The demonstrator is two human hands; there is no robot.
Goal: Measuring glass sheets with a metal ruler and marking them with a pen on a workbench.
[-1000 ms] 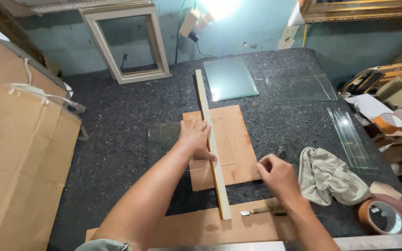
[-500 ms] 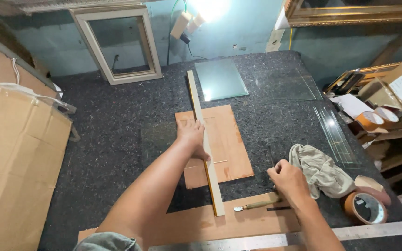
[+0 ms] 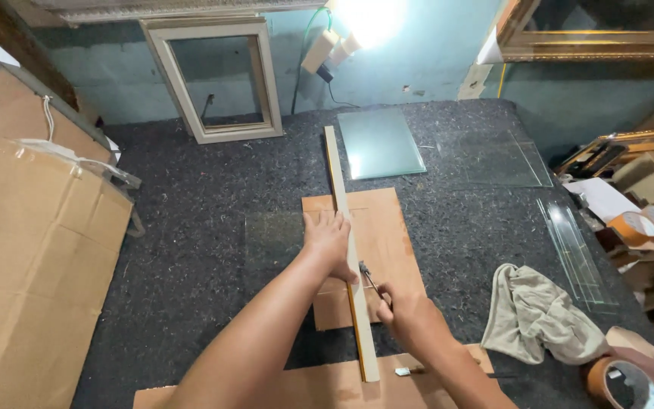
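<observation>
Our left hand (image 3: pixel 328 241) flat on one wooden ruler (image 3: pixel 350 250), right hand (image 3: pixel 406 310) gripping one cutter (image 3: pixel 369 277), two glass sheets upper right, speckled dark workbench (image 3: pixel 191 220).

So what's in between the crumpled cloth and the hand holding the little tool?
Nothing. In the head view, between the cloth and the right hand gripping the small cutting tool, only the bare dark speckled table covering shows.

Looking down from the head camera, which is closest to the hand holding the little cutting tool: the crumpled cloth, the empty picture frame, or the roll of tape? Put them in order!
From the right hand:
1. Crumpled cloth, just to its right on the table.
2. Roll of tape, farther right, at the bottom corner.
3. Empty picture frame, far off at the back left, leaning against the wall.
</observation>
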